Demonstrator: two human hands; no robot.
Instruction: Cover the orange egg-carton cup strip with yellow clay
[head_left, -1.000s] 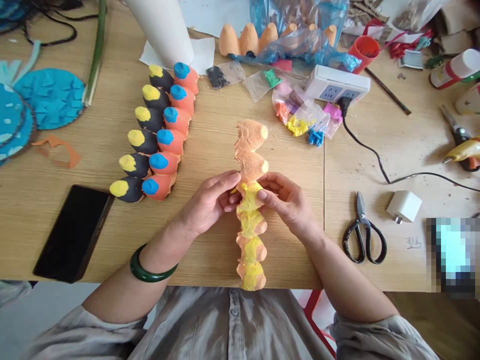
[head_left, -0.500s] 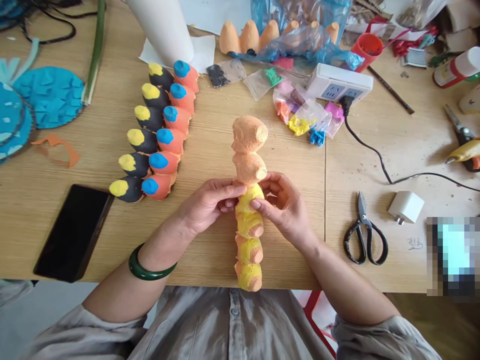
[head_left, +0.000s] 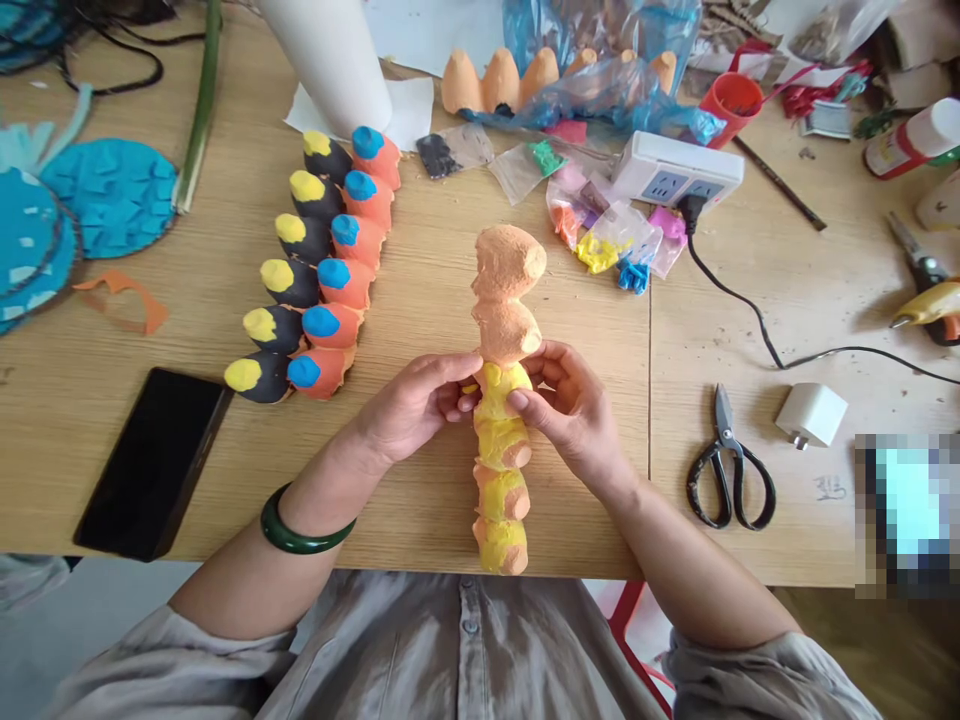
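Between my hands is an upright-running egg carton strip (head_left: 508,265), light orange with several bumps in a row. Yellow clay (head_left: 504,440) covers much of its lower bumps, while the upper two are bare. My left hand (head_left: 420,400) grips the strip's left side, thumb at the groove below the bare bumps and fingers curled underneath. A speck of yellow shows by those fingers. From the right, my right hand (head_left: 570,405) holds the strip, its thumb pressing on the top yellow bump and its other fingers behind.
Left lie a painted double carton row (head_left: 330,325) and a black phone (head_left: 154,465). Scissors (head_left: 726,460) and a white adapter (head_left: 812,413) lie right. Beyond are clay bags (head_left: 600,245), a power strip (head_left: 679,170), a red cup (head_left: 731,100) and another carton piece (head_left: 501,80).
My left thumb has slid off the strip's front toward its left edge. The strip has shifted slightly right and its top bumps are tilted a little; my right hand keeps its hold.
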